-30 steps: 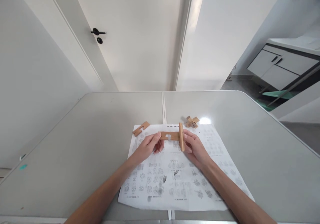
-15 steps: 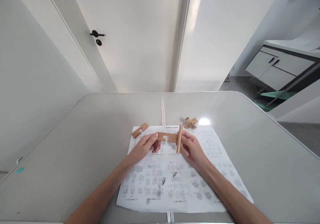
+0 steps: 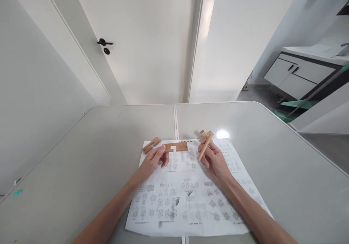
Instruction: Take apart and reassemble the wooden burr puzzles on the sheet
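In my left hand (image 3: 153, 159) is a flat notched wooden puzzle piece (image 3: 181, 147), pinched at its left end and lifted over the printed sheet (image 3: 185, 207). My right hand (image 3: 215, 160) grips a second wooden puzzle piece (image 3: 204, 148), seen edge-on as a slanted narrow bar. The two held pieces are apart. Another notched wooden piece (image 3: 151, 145) lies at the sheet's upper left corner, just beyond my left hand. Behind my right hand sits a cluster of crossed wooden pieces (image 3: 203, 133), partly hidden by the held bar and the fingers.
The sheet, covered in small diagrams, lies on a pale grey table (image 3: 81, 171) with a seam down its middle. Past the far edge stands a white door (image 3: 141, 55) with a black handle (image 3: 105, 42). A white cabinet (image 3: 297, 71) is at the right.
The two held pieces were together and have separated. My right hand has moved right and tilted its piece; my left hand has shifted slightly left with its piece.
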The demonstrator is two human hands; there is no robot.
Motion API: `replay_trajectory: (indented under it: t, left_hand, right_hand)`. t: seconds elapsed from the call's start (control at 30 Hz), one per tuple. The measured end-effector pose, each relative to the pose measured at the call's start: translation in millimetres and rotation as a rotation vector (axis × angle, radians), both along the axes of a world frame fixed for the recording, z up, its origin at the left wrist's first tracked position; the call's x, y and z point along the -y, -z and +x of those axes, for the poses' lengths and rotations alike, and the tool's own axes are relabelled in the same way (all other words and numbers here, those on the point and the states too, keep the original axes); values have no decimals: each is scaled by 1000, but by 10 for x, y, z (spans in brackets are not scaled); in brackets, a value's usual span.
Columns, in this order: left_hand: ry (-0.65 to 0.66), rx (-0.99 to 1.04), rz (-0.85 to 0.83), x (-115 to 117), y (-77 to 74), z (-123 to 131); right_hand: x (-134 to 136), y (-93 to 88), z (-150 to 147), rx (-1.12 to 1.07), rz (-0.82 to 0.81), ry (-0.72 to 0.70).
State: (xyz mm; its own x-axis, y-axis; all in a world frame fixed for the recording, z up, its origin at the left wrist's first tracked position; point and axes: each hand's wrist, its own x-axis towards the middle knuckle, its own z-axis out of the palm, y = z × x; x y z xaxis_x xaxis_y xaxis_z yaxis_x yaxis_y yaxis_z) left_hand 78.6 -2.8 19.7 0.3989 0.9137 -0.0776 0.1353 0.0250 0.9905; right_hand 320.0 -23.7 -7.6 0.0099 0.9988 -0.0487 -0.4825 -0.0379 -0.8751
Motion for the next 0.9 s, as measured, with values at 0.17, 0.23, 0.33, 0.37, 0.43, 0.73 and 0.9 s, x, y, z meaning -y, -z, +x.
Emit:
replay_trajectory:
  t: [0.17, 0.23, 0.33, 0.37, 0.43, 0.73, 0.9]
  left_hand:
    - [-170, -277, 235, -17, 88, 3]
    - [-201, -408, 364, -11, 133, 6]
    - [-205, -560, 519, -1, 191, 11]
    - [-203, -601, 568, 2, 207, 13]
    - [-194, -660, 655, 8, 230, 19]
    - [-131, -773, 752, 35, 288, 29]
    - [-106, -769, 860, 32, 317, 30]
  right_hand:
    - [44, 26, -108, 327, 79, -138]
    - [73, 64, -164, 513, 113, -151]
    - [104, 98, -212, 692, 148, -126]
    - [109, 100, -216, 728, 150, -112]
    - [112, 99, -210, 788, 162, -67]
    - [64, 231, -160, 1056, 331, 83]
    - [69, 285, -193, 1149, 383, 89]
